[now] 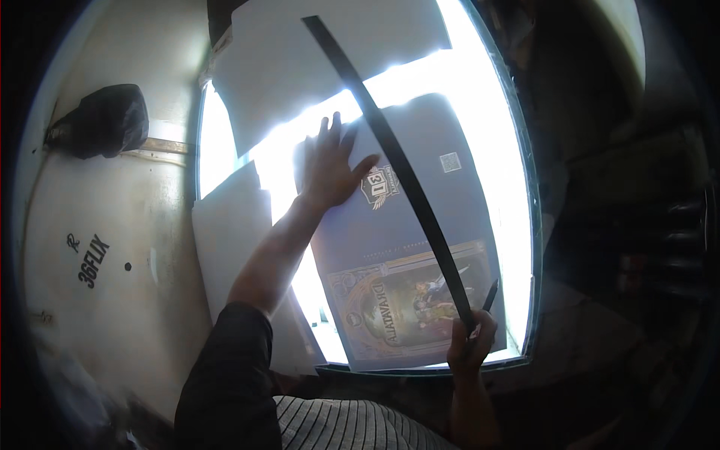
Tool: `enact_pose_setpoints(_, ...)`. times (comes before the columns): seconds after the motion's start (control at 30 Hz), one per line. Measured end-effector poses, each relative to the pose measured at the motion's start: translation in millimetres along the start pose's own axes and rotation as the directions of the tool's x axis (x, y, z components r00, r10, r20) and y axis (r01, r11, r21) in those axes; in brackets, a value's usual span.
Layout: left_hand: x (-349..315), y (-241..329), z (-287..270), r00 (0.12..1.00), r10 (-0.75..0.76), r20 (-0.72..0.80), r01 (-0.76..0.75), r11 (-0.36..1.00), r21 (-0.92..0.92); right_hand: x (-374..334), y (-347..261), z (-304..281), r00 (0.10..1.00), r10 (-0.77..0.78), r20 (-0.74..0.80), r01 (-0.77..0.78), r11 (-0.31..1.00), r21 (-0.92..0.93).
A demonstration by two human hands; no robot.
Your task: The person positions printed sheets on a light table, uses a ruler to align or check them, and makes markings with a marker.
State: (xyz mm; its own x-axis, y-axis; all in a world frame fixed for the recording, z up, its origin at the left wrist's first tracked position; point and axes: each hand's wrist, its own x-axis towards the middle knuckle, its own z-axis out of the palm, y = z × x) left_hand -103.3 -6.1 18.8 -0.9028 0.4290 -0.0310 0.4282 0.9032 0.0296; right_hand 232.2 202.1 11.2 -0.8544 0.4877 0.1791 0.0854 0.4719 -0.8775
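Note:
My left hand (328,171) lies flat with its fingers spread on a large printed sheet (427,142), holding nothing. The sheet is bluish, with a winged emblem, a small square code and an ornate framed picture with figures, its lettering mirrored. It rests on a glowing light table (517,232). My right hand (471,349) is closed round the near end of a long, dark, flat strip (411,187), which looks like a straightedge and runs across the sheet toward the far left. A thin dark pen-like tool (491,295) sticks up from the same hand; its exact kind is unclear.
Large pale sheets lie at the far end (330,60) and left side (236,225) of the light table. A whitish surface (150,247) to the left bears dark lettering and a black bundle (112,120). Dark, indistinct objects fill the right side.

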Motion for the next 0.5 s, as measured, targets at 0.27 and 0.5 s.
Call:
enact_pose_setpoints(0.27, -15, -19, 8, 0.994, -0.090, 0.067, 0.087, 0.996, 0.034, -22, 14, -57, 0.996, 0.087, -0.021, -0.090, 0.951, -0.297)
enact_pose_setpoints(0.5, 14, 31, 4, 0.984, 0.152, -0.089, -0.164, 0.976, -0.143, -55, 38, -81, 0.998, -0.028, 0.057, 0.054, 0.847, -0.528)
